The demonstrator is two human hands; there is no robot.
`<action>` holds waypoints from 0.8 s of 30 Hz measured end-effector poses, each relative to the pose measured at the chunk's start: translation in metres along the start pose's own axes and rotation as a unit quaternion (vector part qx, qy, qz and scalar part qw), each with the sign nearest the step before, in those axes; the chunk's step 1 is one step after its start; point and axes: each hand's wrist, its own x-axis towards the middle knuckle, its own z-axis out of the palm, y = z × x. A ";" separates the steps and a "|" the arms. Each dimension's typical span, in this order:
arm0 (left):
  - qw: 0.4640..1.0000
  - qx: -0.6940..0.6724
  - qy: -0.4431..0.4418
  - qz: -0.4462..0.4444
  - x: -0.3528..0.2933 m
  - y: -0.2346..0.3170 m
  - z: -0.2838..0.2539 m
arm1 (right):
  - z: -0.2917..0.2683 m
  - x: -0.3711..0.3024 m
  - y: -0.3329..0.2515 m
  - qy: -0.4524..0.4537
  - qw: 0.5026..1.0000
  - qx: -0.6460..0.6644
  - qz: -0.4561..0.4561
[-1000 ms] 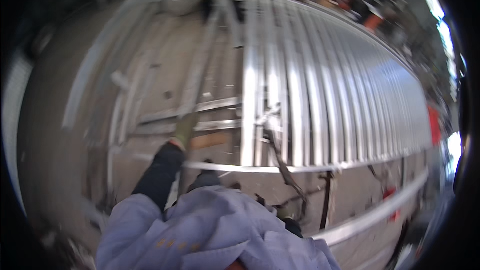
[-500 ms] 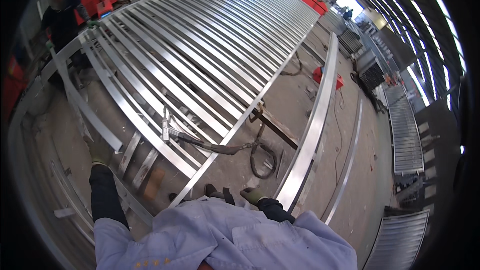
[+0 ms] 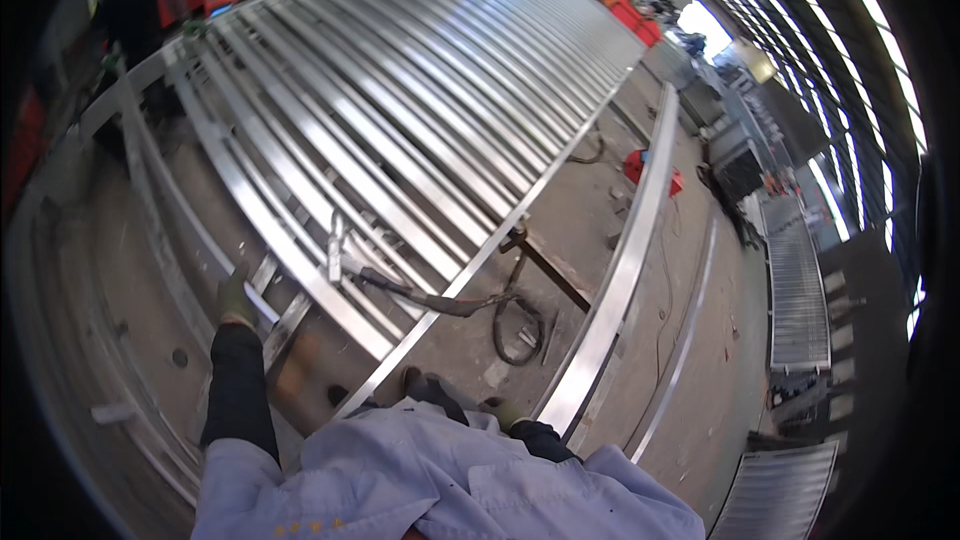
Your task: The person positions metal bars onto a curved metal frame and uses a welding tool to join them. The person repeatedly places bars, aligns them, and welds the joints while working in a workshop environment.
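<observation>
My left hand (image 3: 236,301), in a green work glove, is closed around the near end of a long silver metal bar (image 3: 208,245). The bar slants away to the far left, beside a large slatted metal panel (image 3: 400,140). At its far end stands a co-worker (image 3: 135,15) with a green-gloved hand (image 3: 110,58) by the bar. My right hand (image 3: 506,411), also gloved, is low in front of my body, next to a wide metal beam (image 3: 610,300); its fingers are partly hidden. A welding torch (image 3: 335,252) lies on the panel's near end.
A dark cable (image 3: 495,325) trails from the torch and coils below the panel's edge. A brown support beam (image 3: 550,265) juts from beneath the panel. On the floor at right stands a red machine (image 3: 636,164). More slatted panels (image 3: 800,285) lie at the far right.
My left hand and the bar's near end have moved right, toward the slatted panel. My right hand has drawn slightly lower, closer to my body. The whole view has shifted a little.
</observation>
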 end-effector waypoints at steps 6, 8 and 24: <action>0.596 0.720 0.092 0.344 0.000 -0.021 -0.140 | -0.018 0.047 -0.158 -0.008 0.990 -0.010 -0.140; 0.770 0.618 0.064 0.147 -0.023 -0.053 -0.073 | -0.036 0.066 -0.185 -0.017 0.984 -0.002 -0.180; 0.969 0.218 0.109 -0.049 -0.169 -0.119 -0.015 | -0.008 0.146 -0.361 -0.258 0.868 -0.129 -0.405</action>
